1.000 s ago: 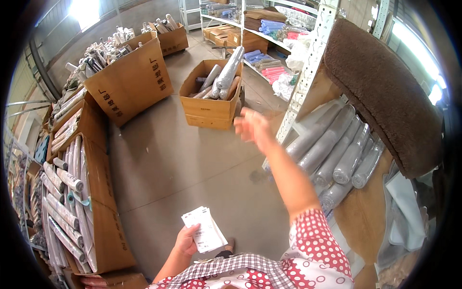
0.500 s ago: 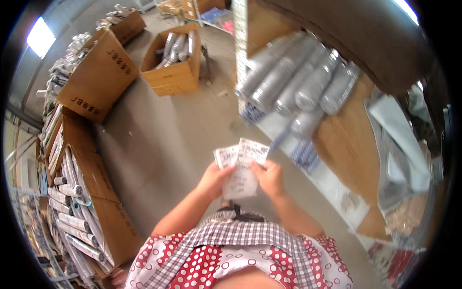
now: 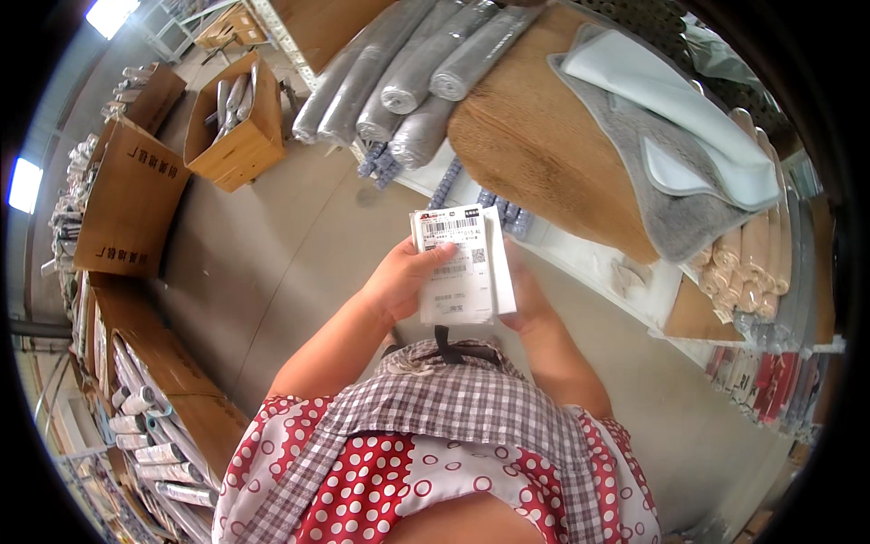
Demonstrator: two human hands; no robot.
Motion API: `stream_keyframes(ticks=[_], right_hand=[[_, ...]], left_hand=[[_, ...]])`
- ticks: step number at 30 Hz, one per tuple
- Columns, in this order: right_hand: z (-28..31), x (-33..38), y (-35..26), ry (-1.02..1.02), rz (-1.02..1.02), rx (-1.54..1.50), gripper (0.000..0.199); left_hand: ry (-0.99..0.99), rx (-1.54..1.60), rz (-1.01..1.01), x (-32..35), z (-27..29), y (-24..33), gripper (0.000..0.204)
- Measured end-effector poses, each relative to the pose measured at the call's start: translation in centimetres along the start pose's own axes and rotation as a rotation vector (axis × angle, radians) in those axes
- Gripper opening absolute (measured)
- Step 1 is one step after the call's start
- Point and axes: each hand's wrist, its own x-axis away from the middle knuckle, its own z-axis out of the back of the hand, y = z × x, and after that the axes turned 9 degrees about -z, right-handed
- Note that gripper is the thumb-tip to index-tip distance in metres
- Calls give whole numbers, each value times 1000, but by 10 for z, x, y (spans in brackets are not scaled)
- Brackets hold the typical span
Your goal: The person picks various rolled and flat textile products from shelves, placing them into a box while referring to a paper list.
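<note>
A stack of white printed labels (image 3: 458,295) with barcodes is held up in front of my waist. My left hand (image 3: 403,281) grips its left side, thumb laid across the top label and the other fingers hidden underneath. Along the right edge, another part of the stack (image 3: 501,267) sticks out, slightly fanned. My right hand (image 3: 533,295) closes on that side; most of its fingers are behind the paper and a little blurred. Beyond the labels, grey plastic-wrapped rolls (image 3: 421,131) lie on a shelf.
A brown plush mat (image 3: 535,136) and a folded grey mat (image 3: 625,136) lie on the shelf at right, with beige rolls (image 3: 748,263) nearby. Cardboard boxes (image 3: 127,199) filled with rolls line the left. Another box of rolls (image 3: 231,150) stands on the floor ahead.
The two fanned-out groups of labels are now brought together into a squarer stack. My right thumb no longer shows on top. The view has turned toward the right-hand shelf.
</note>
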Motion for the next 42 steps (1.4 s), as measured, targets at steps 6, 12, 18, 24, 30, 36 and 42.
stream_keyframes(ticks=[6, 12, 18, 24, 30, 36, 42], right_hand=[[55, 72, -28, 78, 15, -223, 45], [121, 149, -91, 563, 607, 840, 34], [277, 339, -277, 1819, 1229, 1311, 36], [438, 467, -404, 2521, 438, 1368, 63], [444, 469, -432, 2452, -339, 1364, 66], [401, 533, -316, 2408, 268, 1241, 57], [392, 492, 56, 1696, 477, 293, 72]], left_hand=[[39, -140, 49, -24, -60, -56, 35], [-116, -90, 129, -50, -100, -110, 38], [-126, -194, 287, -72, -113, -143, 41], [-133, -261, 388, -102, -88, -162, 36], [-4, -237, 461, -108, -106, -171, 38], [-125, -163, 533, -118, -103, -175, 34], [-196, -85, 540, -112, -84, -144, 35]])
